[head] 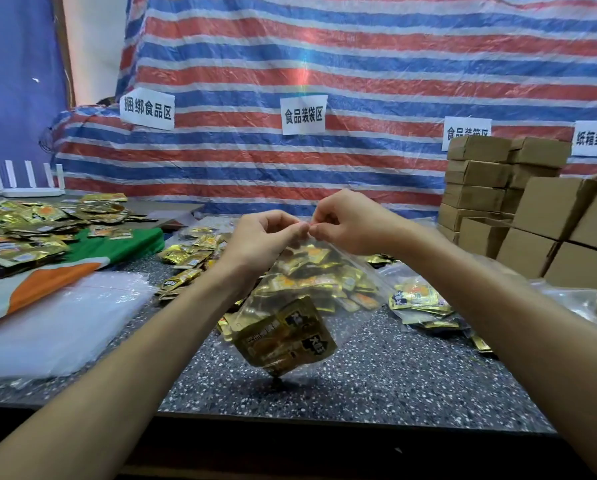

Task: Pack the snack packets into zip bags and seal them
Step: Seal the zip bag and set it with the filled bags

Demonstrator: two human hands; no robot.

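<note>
Crinkly clear zip bag (292,306) of gold foil packets (285,336) hangs pinched by both hands, left (260,242) and right (350,225)

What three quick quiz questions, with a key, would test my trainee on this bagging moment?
1. True or false: the zip bag being held up is empty.
2. Which hand pinches the bag's top edge? A: left hand only. B: right hand only. C: both.
3. Fill in: the stacked cardboard boxes stand on the person's ____ side.
Key: 1 false, it holds gold snack packets; 2 C; 3 right.
</note>
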